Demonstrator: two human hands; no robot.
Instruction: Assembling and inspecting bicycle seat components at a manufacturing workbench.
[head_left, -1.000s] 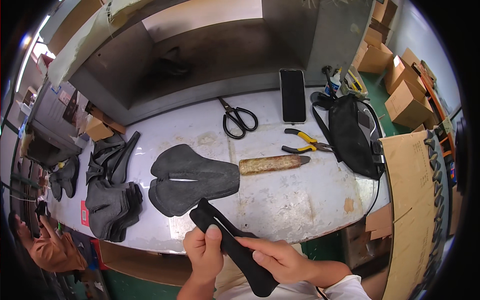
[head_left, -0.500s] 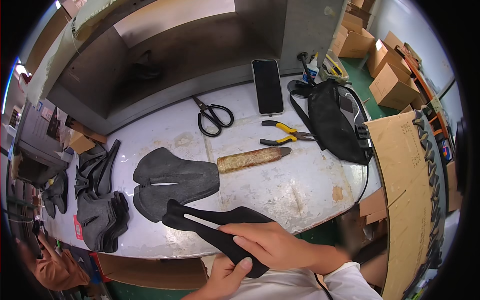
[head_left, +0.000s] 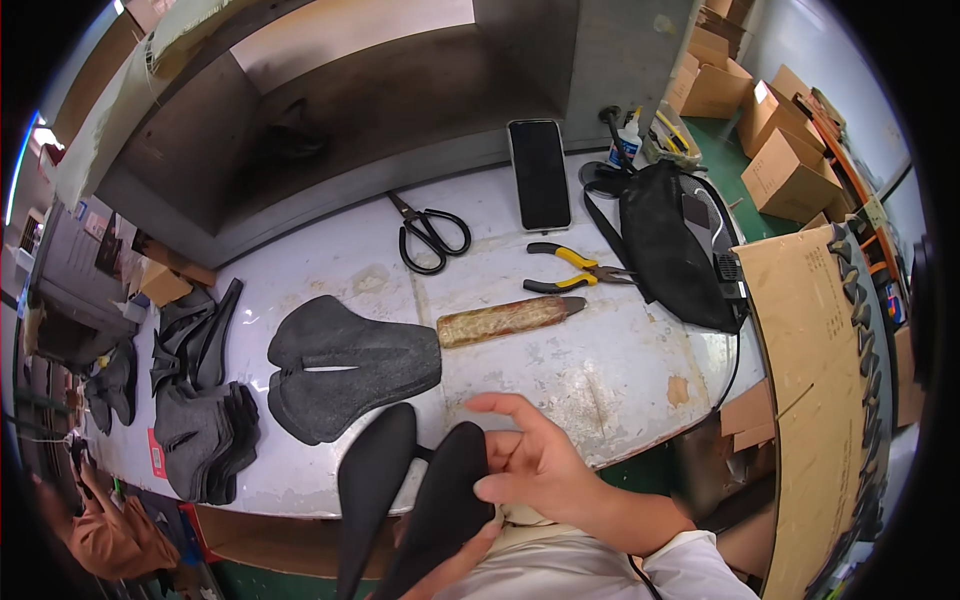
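Holding: my right hand [head_left: 535, 465] has a loose grip on the black saddle cover [head_left: 420, 490], thumb and curled fingers on its rear lobe, index finger stretched out free above it.
Left hand: only a sliver shows under the cover near the lower edge; I cannot tell whether its grip is closed.
Where it lies: the cover sits at the near edge of the desk [head_left: 600, 370], just left of my right palm and touching it.
Long axis: runs from the two rounded lobes near the desk edge down toward my body, so the narrow end points at me.
Nearer hand: the right, already on it.
Next out: one grey saddle pad [head_left: 345, 365] lies flat just beyond the cover, its split end to the left, its axis across the desk.
Farther out: one brown block [head_left: 510, 320], one pair of yellow-handled pliers [head_left: 575, 270], one pair of black scissors [head_left: 430, 235], one dark phone [head_left: 540, 172], one black bag [head_left: 665, 245].
Far left: a heap of dark saddle parts [head_left: 200, 400]; I cannot count them.
Right side: a cardboard sheet [head_left: 810, 400] and several cartons [head_left: 785, 165].
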